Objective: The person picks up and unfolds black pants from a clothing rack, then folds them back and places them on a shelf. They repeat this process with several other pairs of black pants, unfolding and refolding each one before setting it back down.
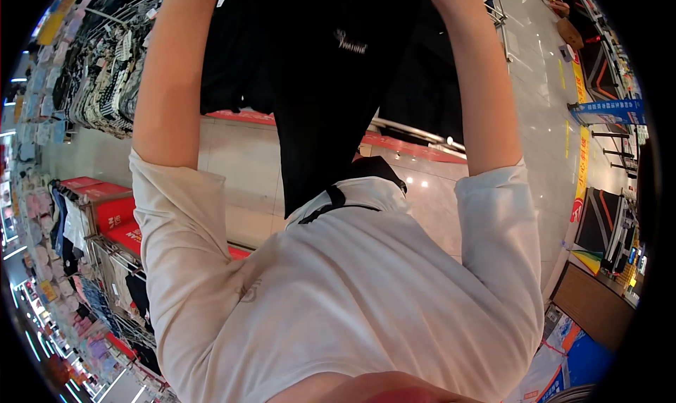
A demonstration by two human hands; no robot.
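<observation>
Both my forearms reach up past the top edge of the head view, and my left hand and my right hand are cut off there. Between the forearms hangs a black garment point(324, 86) with small white lettering and a white label at its top. It narrows downward to near my waist, in front of my white shirt point(352, 283). More dark cloth point(422, 86) lies behind it on both sides. What my fingers touch is out of sight.
Racks of patterned clothes point(113, 72) stand at the upper left, with red signs point(116, 216) below them. A metal rail point(415, 133) runs behind the black garment. Tiled floor point(429, 191) shows beneath. At the right are a blue banner point(609, 112) and a brown box-like counter point(591, 301).
</observation>
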